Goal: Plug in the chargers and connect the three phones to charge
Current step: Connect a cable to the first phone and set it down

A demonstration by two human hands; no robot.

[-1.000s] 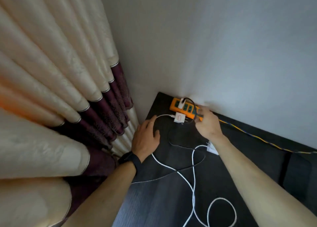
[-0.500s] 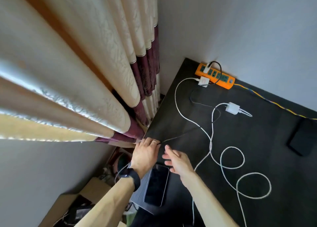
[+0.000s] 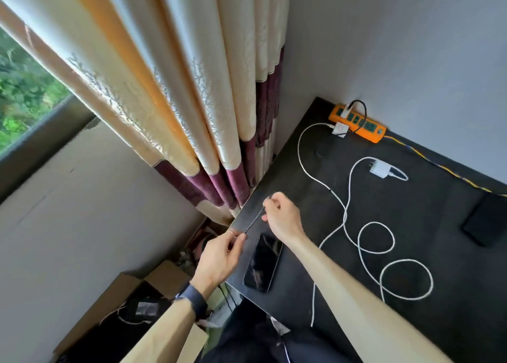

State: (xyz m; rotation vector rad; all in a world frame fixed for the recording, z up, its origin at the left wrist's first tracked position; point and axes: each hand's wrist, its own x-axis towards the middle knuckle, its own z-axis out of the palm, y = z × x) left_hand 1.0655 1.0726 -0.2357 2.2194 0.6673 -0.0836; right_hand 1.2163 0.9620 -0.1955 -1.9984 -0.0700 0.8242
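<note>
An orange power strip (image 3: 366, 126) lies at the table's far corner by the wall. One white charger with a black cable is plugged into its left end. A second white charger (image 3: 339, 128) sits against the strip with a white cable (image 3: 304, 167) running from it. A third white charger (image 3: 380, 169) lies loose on the table. My left hand (image 3: 222, 255) and right hand (image 3: 281, 215) pinch a taut stretch of black braided cable (image 3: 253, 222) between them at the table's left edge. A black phone (image 3: 263, 262) lies face up below my right hand. Another dark phone (image 3: 484, 222) rests at the right.
The black table (image 3: 452, 266) carries looping white cable (image 3: 406, 279). A yellow-blue cord (image 3: 439, 162) runs right from the strip. Cream and maroon curtains (image 3: 192, 102) hang left of the table. Cardboard boxes (image 3: 129, 288) and clutter lie on the floor below the edge.
Both hands left the power strip and came to the table's near left corner. They took up the black cable and now stretch it taut; the view swung left.
</note>
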